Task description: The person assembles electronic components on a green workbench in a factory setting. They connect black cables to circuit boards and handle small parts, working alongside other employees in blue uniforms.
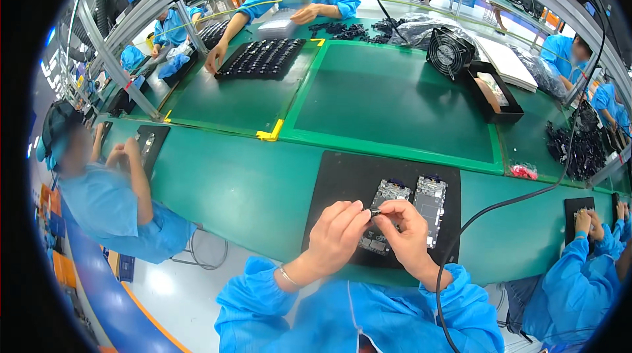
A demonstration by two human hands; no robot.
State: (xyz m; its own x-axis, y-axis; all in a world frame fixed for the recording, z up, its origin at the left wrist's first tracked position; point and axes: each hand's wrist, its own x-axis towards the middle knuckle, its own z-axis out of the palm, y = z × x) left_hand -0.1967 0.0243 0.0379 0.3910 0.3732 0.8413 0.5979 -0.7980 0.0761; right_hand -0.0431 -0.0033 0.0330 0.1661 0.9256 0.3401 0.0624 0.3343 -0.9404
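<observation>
Both hands meet over a black mat (336,178) on the green bench. Between the fingertips is a small dark part (374,212), too small to name. My left hand (337,234) pinches it from the left, and my right hand (407,231) pinches it from the right. Under them lies a circuit board (393,191), partly covered by my fingers. A second circuit board (431,208) lies on the mat just right of it, with silver and grey parts on its face.
A black cable (500,205) hangs across the bench right of the mat. Beyond stand a fan (450,53) and a black box (494,93). Dark cables (576,145) are heaped far right. A co-worker reaches to a black tray of parts (261,58); others sit on either side.
</observation>
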